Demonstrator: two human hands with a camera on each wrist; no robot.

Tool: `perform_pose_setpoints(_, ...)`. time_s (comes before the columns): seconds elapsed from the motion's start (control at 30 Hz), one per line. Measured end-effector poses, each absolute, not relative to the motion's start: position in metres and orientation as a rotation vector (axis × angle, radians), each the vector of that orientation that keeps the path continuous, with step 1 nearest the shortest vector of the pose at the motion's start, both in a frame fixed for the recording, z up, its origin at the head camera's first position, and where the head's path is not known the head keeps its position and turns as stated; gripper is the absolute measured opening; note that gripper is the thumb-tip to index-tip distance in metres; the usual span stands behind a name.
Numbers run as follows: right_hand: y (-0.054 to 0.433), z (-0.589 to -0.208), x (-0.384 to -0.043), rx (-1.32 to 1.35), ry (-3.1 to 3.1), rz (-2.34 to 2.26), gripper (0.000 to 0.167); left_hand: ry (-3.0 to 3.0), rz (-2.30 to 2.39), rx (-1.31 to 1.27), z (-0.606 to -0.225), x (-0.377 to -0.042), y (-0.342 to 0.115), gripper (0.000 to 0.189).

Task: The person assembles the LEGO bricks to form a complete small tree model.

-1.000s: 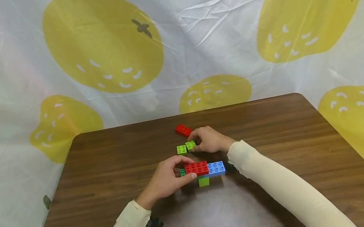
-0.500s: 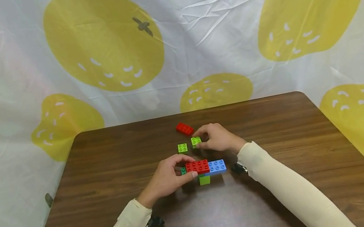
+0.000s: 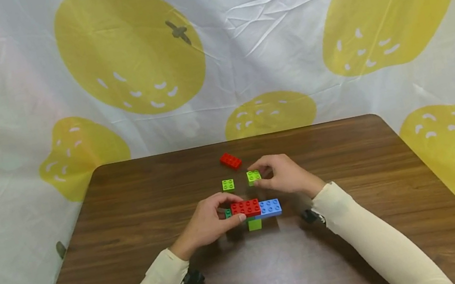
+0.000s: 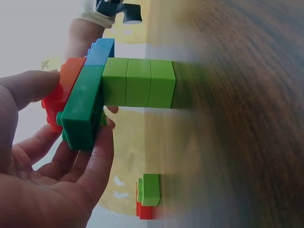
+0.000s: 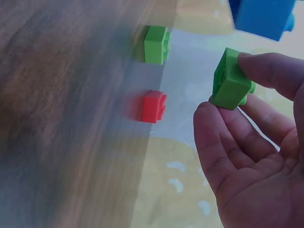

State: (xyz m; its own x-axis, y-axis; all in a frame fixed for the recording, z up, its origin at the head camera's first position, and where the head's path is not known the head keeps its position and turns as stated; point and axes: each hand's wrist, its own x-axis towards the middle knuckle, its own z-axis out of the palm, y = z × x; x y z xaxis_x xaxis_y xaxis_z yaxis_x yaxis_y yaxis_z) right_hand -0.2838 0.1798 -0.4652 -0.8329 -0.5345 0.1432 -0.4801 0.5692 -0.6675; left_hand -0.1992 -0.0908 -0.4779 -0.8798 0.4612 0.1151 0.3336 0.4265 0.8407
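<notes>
My left hand (image 3: 207, 220) grips a block structure by its left end, thumb in front and fingers behind. On top is a red brick (image 3: 246, 208), spanning a dark green brick (image 4: 83, 107) and a blue brick (image 3: 270, 208) laid end to end. Below them, a column of three lime green blocks (image 4: 139, 83) reaches down to the table. Between thumb and fingers, my right hand (image 3: 286, 174) pinches a small lime green block (image 5: 232, 80). This block is raised off the table, behind and slightly right of the structure; its hollow underside partly shows in the right wrist view.
Another lime green block (image 3: 228, 185) stands on the wooden table (image 3: 149, 191) behind the structure. Farther back lies a loose red brick (image 3: 231, 161). A fruit-patterned curtain (image 3: 258, 55) hangs beyond the far edge.
My right hand has drawn the small lime green block rightward, away from its neighbour, and lifted it. The left hand and the structure stay in about the same place.
</notes>
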Motion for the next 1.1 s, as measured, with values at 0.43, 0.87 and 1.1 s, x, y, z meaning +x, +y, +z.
perform_pose_setpoints(0.43,0.188,-0.447,-0.251,-1.035,2.670,-1.210,0.036,2.530,1.448,0.720,-0.479,-0.200,-0.092,0.035)
perform_pose_setpoints(0.87,0.193,-0.449,-0.227,-1.108,2.650,-1.213,0.034,2.535,1.440,0.738,-0.480,-0.201,-0.092,0.034)
perform_pose_setpoints(1.1,0.197,-0.453,-0.221,-1.132,2.699,-1.220,0.034,2.541,1.433,0.737,-0.479,-0.200,-0.091,0.035)
